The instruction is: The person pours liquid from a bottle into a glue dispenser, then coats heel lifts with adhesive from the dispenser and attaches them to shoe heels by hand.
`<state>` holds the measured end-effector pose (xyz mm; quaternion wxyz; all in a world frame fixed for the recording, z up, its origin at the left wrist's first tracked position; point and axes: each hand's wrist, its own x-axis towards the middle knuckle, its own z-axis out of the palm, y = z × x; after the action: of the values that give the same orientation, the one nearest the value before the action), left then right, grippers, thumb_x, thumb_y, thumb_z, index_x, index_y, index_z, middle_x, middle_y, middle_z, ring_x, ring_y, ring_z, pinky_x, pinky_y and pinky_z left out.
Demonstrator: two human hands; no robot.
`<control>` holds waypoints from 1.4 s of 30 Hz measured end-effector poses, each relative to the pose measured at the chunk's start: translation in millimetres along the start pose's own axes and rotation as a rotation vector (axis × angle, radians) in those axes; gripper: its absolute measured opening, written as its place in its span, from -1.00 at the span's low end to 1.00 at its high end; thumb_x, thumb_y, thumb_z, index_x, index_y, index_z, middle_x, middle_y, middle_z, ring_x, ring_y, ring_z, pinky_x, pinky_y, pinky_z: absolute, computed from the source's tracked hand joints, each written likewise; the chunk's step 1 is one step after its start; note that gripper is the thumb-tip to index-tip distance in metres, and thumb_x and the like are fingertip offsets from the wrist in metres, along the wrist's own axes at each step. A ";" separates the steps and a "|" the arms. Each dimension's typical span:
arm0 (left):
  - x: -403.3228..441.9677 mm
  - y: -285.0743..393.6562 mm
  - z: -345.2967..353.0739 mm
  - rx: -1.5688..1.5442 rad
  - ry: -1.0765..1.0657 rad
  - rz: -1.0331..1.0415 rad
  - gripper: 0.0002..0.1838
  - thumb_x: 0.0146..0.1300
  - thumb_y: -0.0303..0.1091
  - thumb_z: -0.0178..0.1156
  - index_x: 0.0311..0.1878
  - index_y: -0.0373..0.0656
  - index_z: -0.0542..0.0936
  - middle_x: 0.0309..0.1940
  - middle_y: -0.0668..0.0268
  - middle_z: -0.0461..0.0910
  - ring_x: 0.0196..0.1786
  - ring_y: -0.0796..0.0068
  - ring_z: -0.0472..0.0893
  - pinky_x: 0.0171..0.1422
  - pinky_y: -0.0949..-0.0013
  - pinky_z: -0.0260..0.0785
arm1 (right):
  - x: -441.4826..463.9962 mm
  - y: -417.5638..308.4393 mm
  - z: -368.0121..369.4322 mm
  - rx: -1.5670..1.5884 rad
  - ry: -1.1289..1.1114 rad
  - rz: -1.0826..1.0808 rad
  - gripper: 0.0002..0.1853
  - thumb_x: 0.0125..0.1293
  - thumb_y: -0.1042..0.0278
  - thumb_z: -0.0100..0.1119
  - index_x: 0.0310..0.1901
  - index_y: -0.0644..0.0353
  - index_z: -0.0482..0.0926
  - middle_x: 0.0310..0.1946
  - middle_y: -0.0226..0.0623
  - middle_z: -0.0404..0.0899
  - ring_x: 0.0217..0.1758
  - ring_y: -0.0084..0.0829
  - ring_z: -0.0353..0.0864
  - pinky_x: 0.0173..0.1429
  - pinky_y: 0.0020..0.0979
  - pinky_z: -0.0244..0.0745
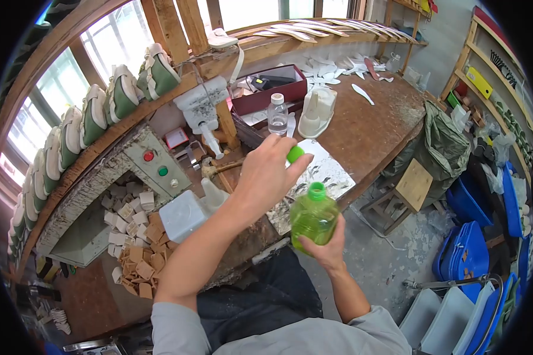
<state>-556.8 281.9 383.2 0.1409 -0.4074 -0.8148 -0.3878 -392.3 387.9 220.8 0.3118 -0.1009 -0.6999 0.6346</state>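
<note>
My left hand (265,168) pinches a bright green screw cap (295,154) between thumb and fingers, up and to the left of the bottle's mouth. In my right hand (330,245) is a see-through green plastic bottle (315,216), gripped around its lower right side. The bottle stands roughly upright in the air, its neck uncapped and apart from the cap. Beneath my hands lies a white board (328,171) with dark smears. Behind it on the bench are a small clear bottle (277,118) with a white cap and a pale shoe-shaped piece (317,112).
On the brown workbench (376,127) sit a dark red box (269,89) and white cut-out pieces (326,70). Wooden blocks (139,257) pile up at left beside a translucent container (183,216). Green-and-white shoes (121,92) line a shelf. A wooden stool (413,184) and blue bins (463,254) stand right.
</note>
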 end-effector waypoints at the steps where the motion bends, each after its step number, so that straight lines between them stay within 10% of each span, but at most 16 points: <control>1: 7.9 -13.8 21.6 -0.018 0.013 0.017 -0.58 0.19 -0.04 0.38 -0.22 -0.29 0.67 -0.32 0.06 0.61 -0.28 0.07 0.64 -0.16 0.13 0.48 | -2.1 8.5 -13.7 -0.050 0.041 0.006 0.01 -0.07 0.33 0.63 0.39 0.29 0.18 0.16 -0.17 0.46 0.23 -0.33 0.50 0.31 -0.30 0.43; 9: -17.4 -104.8 207.8 0.202 -0.487 -0.188 -0.49 0.21 -0.04 0.32 0.04 -0.29 0.58 -0.01 0.02 0.56 0.07 -0.02 0.57 0.10 0.02 0.49 | -25.1 32.3 -74.0 -0.273 0.213 0.134 0.01 -0.12 0.37 0.60 0.39 0.23 0.19 0.19 -0.16 0.40 0.25 -0.26 0.45 0.33 -0.24 0.39; 14: -99.6 -72.1 105.5 -0.096 0.123 0.168 -0.34 0.10 -0.09 0.46 0.18 -0.29 0.50 0.14 -0.06 0.48 0.14 -0.04 0.52 0.25 0.02 0.41 | -26.4 11.0 -68.5 -0.151 0.172 0.162 0.00 -0.11 0.45 0.54 0.40 0.20 0.18 0.18 -0.18 0.38 0.24 -0.25 0.44 0.33 -0.24 0.40; 18: -190.8 -82.9 -37.4 0.325 0.474 0.236 -0.11 -0.11 -0.08 0.64 0.25 -0.25 0.43 0.25 -0.01 0.39 0.31 -0.01 0.43 0.35 0.00 0.33 | -18.2 4.2 -50.2 -0.173 0.038 0.072 -0.03 -0.10 0.51 0.48 0.40 0.22 0.17 0.18 -0.17 0.38 0.24 -0.27 0.45 0.33 -0.24 0.41; 23: -239.6 -163.0 -118.7 -0.031 0.137 -0.587 0.43 -0.22 -0.07 0.67 0.57 -0.22 -0.15 0.49 -0.14 0.07 0.55 -0.10 0.12 0.61 0.04 0.00 | -5.3 -20.8 -2.5 -0.094 -0.155 0.084 -0.05 -0.10 0.44 0.48 0.39 0.25 0.21 0.17 -0.22 0.41 0.22 -0.32 0.45 0.33 -0.27 0.38; 35: -249.0 -170.4 -84.7 -0.056 0.156 -0.569 0.36 -0.15 -0.11 0.62 0.54 -0.33 -0.15 0.39 -0.20 0.11 0.43 -0.15 0.24 0.51 -0.02 0.14 | 17.4 -62.7 104.8 -0.703 -0.488 -0.196 -0.05 -0.16 0.24 0.63 0.28 0.39 0.33 -0.03 -0.03 0.60 0.01 -0.19 0.67 0.12 -0.25 0.56; 42: -254.8 -179.7 -95.5 -0.042 0.103 -0.393 0.51 -0.33 0.28 0.62 0.49 -0.45 -0.07 0.39 -0.31 0.10 0.42 -0.32 0.22 0.50 -0.12 0.12 | 25.8 -72.8 123.5 -0.959 -0.574 -0.313 -0.06 -0.20 0.18 0.64 0.23 0.37 0.36 -0.11 0.02 0.60 -0.08 -0.04 0.67 0.00 -0.18 0.58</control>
<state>-543.9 3.3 214.3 0.0955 -0.2230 -0.8622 -0.4448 -463.8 287.1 298.1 0.1192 0.0499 -0.9723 0.1948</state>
